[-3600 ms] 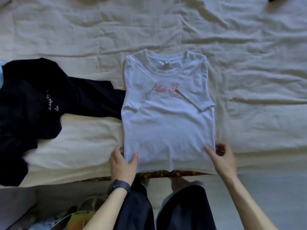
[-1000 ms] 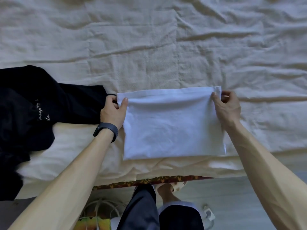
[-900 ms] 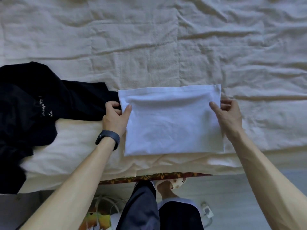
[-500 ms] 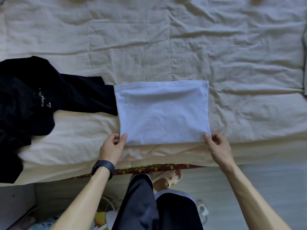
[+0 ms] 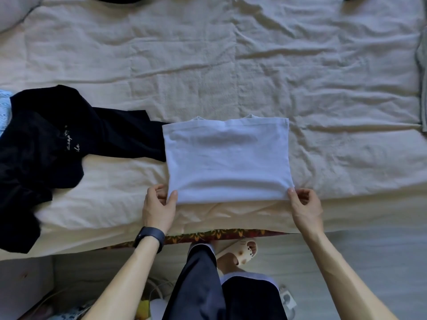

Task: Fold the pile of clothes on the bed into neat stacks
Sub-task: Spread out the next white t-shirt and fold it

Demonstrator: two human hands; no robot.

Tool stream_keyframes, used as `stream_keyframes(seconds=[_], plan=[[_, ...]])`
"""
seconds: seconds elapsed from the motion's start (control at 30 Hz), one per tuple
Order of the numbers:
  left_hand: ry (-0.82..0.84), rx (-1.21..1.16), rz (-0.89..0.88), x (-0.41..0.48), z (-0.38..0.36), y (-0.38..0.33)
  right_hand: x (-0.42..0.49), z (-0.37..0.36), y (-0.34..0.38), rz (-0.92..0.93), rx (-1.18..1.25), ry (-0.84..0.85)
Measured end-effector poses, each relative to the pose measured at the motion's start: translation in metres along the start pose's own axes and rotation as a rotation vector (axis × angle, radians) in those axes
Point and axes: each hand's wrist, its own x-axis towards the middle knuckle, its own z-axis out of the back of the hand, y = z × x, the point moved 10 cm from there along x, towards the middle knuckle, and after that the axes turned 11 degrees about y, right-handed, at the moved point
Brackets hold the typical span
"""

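Two hands meet at the near edge of the bed, just beyond a pale slipper on the floor. The left hand, with a dark wristband behind it, takes the near left corner of the white T-shirt. Its grip is a pinch, thumb on top of the cloth and fingers curled beneath. The right hand mirrors it at the near right corner, thumb tip on the cloth and fingers curled at the edge. That grip also reads as a pinch, though the fingers underneath are partly hidden.

The shirt lies flat on the sheet just inside the bed's near edge, folded into a tidy rectangle, with a sliver of neckband showing past its far edge. This piece looks nearly done; I judge it needs at most one more fold or a move to its stack.

To the left, touching the shirt's far left corner, a black garment sprawls unfolded and hangs over the near edge, so that one is left to do. At the left border is a bit of light blue fabric, at the right border a grey cloth edge, and dark shapes sit at the far edge. I cannot tell whether any of these are folded. No finished stack is in view.
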Motion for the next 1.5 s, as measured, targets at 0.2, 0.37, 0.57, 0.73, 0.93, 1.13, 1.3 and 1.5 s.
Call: stream_keyframes(seconds=[0.2,0.37,0.57,0.73,0.93,1.13,1.3,1.5], plan=[[-0.129,0.4,-0.442,0.019,-0.01,-0.105,0.017,-0.006,0.079,0.191,-0.255,-0.131],[-0.164,0.619,-0.613,0.068,-0.03,-0.187,0.073,-0.039,0.149,0.223,-0.239,-0.131],[-0.096,0.87,-0.441,0.135,-0.012,-0.2,0.131,-0.028,0.147,-0.002,-0.042,-0.172],[-0.033,0.886,-0.5,0.146,-0.004,-0.199,0.141,-0.018,0.139,0.018,0.0,-0.193],[-0.064,0.884,-0.483,0.146,0.013,-0.19,0.14,-0.012,0.139,0.044,0.019,-0.226],[-0.137,0.763,-0.622,0.14,0.031,-0.201,0.127,-0.007,0.155,0.161,0.063,-0.308],[-0.132,0.708,-0.552,0.145,0.028,-0.194,0.132,-0.01,0.158,0.15,0.009,-0.293],[-0.14,0.851,-0.737,0.09,-0.035,-0.199,0.08,-0.048,0.196,0.428,-0.421,-0.376]])
